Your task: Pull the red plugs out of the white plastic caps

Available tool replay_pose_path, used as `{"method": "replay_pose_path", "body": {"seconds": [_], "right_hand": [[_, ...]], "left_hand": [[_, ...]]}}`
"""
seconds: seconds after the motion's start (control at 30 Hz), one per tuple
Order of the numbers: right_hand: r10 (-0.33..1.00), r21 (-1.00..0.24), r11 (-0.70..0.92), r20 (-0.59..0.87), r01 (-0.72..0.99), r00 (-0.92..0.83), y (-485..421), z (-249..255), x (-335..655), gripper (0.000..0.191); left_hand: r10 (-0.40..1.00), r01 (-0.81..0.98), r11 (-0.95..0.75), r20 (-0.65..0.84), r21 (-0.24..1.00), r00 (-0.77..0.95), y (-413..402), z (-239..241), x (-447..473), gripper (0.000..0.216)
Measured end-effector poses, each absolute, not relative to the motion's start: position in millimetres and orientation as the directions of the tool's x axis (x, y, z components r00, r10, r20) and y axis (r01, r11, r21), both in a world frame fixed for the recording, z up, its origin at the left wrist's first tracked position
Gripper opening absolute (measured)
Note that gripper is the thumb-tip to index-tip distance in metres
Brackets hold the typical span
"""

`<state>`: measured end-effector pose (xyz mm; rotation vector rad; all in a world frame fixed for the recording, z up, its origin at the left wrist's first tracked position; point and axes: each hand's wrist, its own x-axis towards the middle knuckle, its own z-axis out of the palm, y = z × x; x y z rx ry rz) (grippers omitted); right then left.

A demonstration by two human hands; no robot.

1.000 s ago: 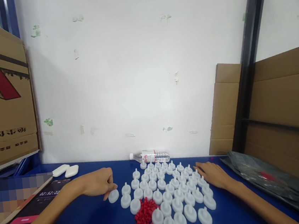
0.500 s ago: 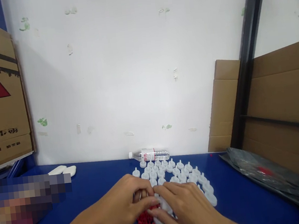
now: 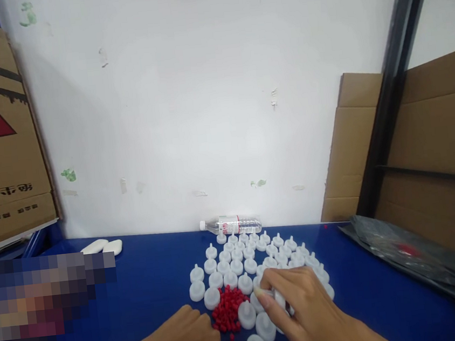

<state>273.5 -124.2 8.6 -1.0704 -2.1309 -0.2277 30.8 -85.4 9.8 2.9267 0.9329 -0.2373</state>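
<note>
White plastic caps with pointed spouts (image 3: 236,267) stand upright in loose rows on the blue table. Among them lies a heap of small red plastic pieces (image 3: 229,307). My left hand (image 3: 188,337) rests just left of the red heap, fingers curled under in a fist; whatever is inside is hidden. Over the right part of the white caps, my right hand (image 3: 307,306) is closed around a white spouted cap (image 3: 279,298), which its fingers partly cover. Several more caps stand near the table's front, by my right thumb.
A clear plastic bottle (image 3: 233,225) lies on its side against the wall. Two white rounded objects (image 3: 112,247) sit at the back left. Dark plastic bags (image 3: 407,260) lie on the right, by cardboard (image 3: 435,132) and a black post (image 3: 392,88). A printed carton (image 3: 7,161) stands left.
My hands were together over the red pieces and have come apart. The left drew back toward the front left; the right moved right over the white caps. The view tilted slightly down.
</note>
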Motion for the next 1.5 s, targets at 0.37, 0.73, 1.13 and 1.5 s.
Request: {"method": "replay_pose_path", "body": {"seconds": [0.37, 0.73, 1.13, 1.5], "right_hand": [[0.712, -0.213, 0.582, 0.6, 0.785, -0.365, -126.8, 8.5, 272.3, 0.027], [0.768, -0.249, 0.562, 0.512, 0.789, -0.385, -130.6, 4.7, 268.3, 0.016], [0.767, -0.199, 0.589, 0.443, 0.784, -0.463, -133.3, -0.1, 263.3, 0.012], [0.727, -0.15, 0.6, 0.512, 0.786, -0.457, -127.9, -9.5, 263.3, 0.007]], "left_hand": [[0.565, 0.582, -0.813, -0.229, 0.01, 0.793, -103.1, 45.3, 26.2, 0.032], [0.551, 0.511, -0.824, 0.138, 0.244, 0.823, -81.9, 44.3, 32.9, 0.024], [0.602, 0.393, -0.79, 0.474, 0.471, 0.643, -92.0, 12.0, 50.3, 0.036], [0.726, 0.4, -0.661, 0.408, 0.635, 0.554, -102.3, 13.4, 57.9, 0.043]]}}
